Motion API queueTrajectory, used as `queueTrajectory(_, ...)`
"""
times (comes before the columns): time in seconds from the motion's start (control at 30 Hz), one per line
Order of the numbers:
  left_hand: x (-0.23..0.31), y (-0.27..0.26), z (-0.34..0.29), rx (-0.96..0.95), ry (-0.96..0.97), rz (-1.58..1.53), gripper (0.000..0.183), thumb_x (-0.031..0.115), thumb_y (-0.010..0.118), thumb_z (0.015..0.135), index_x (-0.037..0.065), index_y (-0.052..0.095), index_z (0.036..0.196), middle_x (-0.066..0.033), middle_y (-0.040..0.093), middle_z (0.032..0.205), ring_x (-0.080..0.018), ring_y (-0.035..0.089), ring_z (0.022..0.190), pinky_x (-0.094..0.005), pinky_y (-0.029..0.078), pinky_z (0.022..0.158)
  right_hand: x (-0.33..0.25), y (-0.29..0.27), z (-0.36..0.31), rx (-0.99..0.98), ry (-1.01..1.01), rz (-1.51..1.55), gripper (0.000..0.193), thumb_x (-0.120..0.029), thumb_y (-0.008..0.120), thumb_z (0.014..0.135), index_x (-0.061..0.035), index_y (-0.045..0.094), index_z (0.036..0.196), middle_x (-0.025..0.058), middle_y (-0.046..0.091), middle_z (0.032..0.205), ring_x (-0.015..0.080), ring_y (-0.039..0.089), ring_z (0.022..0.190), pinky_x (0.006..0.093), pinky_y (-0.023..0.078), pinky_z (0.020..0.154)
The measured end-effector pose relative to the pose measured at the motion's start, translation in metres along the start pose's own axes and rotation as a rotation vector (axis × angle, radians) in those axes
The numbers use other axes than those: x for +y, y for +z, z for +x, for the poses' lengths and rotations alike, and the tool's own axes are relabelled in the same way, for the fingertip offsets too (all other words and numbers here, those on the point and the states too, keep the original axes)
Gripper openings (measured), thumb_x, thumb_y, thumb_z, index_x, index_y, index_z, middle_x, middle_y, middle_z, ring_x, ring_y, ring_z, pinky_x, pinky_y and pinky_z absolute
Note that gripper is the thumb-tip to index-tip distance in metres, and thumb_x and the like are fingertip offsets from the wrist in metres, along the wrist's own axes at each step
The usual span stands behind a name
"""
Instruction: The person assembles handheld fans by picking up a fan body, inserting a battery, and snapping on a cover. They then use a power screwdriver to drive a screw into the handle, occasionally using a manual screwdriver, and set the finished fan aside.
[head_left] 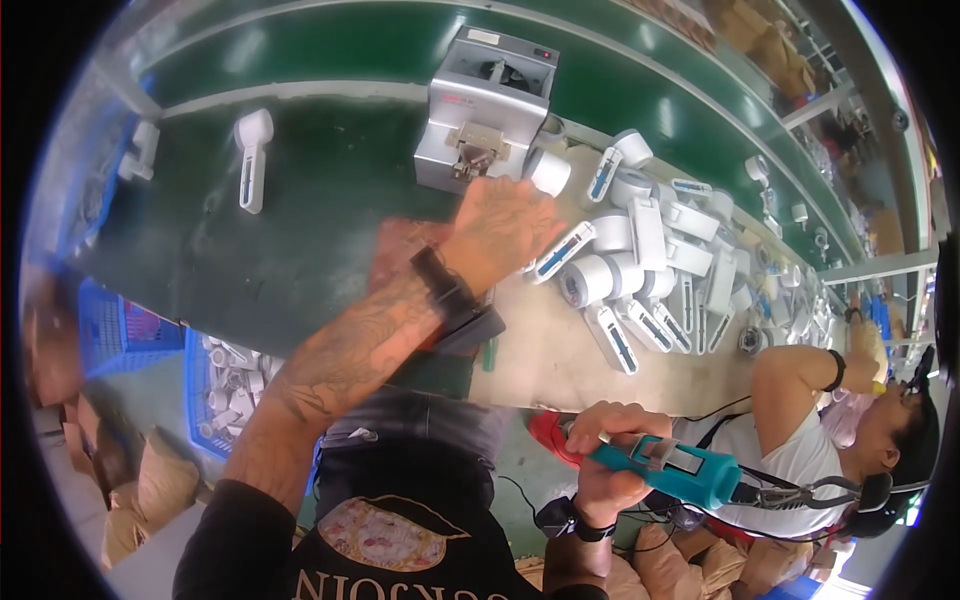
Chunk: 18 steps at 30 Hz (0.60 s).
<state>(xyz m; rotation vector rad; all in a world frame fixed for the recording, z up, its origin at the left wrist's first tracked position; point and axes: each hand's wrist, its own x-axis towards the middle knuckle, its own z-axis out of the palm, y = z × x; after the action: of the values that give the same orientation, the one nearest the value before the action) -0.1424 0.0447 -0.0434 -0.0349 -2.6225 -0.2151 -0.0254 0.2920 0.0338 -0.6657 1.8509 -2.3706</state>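
My left hand (505, 225) reaches over the table just in front of a silver screw feeder (480, 110). Its fingers are blurred and partly hidden, so whether they hold anything cannot be seen. A white round-headed device (548, 172) sits right beyond the knuckles, and the blue-slotted handle of another device (563, 252) lies close to the fingertips. Low on the right, off the table's near edge, my right hand (612, 455) is closed around a teal electric screwdriver (680, 470) with a metal lever. Its tip is not visible.
A heap of white devices (650, 240) covers the table's right half. One separate device (252, 160) lies on the green mat at left. Blue baskets (205, 400) stand below left, one with white parts. A co-worker (800, 420) sits close at right. A green conveyor (330, 45) runs behind.
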Motion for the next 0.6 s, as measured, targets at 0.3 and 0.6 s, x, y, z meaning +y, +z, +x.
queueTrajectory(0.3, 0.02, -0.08, -0.004, -0.139, -0.19, -0.222, 0.03, 0.037, 0.07, 0.087, 0.009, 0.073, 0.099, -0.0123, 0.068, 0.079, -0.0297, 0.069, 0.076, -0.0407, 0.052, 0.068, 0.004, -0.006, 0.003, 0.063, 0.067, -0.042, 0.075, -0.065, 0.071, 0.086, 0.0025, 0.051, 0.11, 0.0103, 0.058, 0.08, 0.0181, 0.059, 0.064, 0.0311, 0.051, 0.058)
queueTrajectory(0.6, -0.03, -0.102, -0.069, -0.083, -0.112, -0.641, 0.023, 0.02, 0.078, 0.08, 0.007, 0.076, 0.099, -0.0093, 0.069, 0.094, -0.0314, 0.069, 0.084, -0.0381, 0.056, 0.077, 0.014, 0.04, 0.046, 0.049, 0.071, -0.119, 0.081, -0.074, 0.06, 0.088, 0.0014, 0.053, 0.119, 0.0049, 0.052, 0.073, 0.0174, 0.054, 0.063, 0.0315, 0.043, 0.056)
